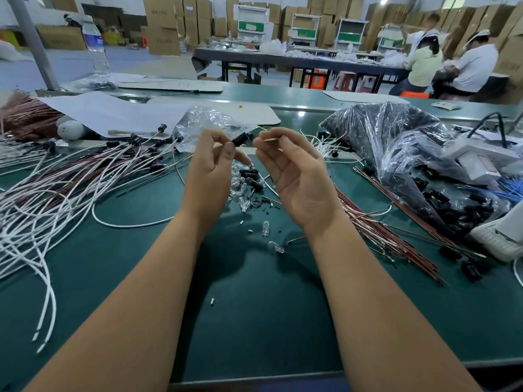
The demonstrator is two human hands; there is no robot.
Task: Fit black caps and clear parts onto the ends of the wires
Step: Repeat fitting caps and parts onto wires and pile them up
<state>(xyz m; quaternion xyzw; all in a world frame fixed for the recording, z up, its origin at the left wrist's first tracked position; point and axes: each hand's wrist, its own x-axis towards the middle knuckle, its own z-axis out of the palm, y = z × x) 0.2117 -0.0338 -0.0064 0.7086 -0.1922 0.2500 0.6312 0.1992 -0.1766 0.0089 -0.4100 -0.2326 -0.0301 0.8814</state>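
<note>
Black cap [240,138] pinched in left hand [210,168] grip at frame centre; right hand [294,171] grip pinches a wire end [271,140] just beside it. Capped wires [135,148] lie left; uncapped wires [376,222] remain right, so work appears partway.

Dark green table [254,306] underneath it all, and across its left side a tangle of white wires [42,222] mixed with reddish-brown ones, several tipped with black caps [135,140] — more reddish-brown wires [382,230] fan out on the right. In the left hand [209,171] a black cap [239,140], a heap of clear parts [240,188] glinting on the green below, with black bits scattered among them. Right side, a clear bag [396,137] packed black — and blue wires [506,188] at the edge.
</note>
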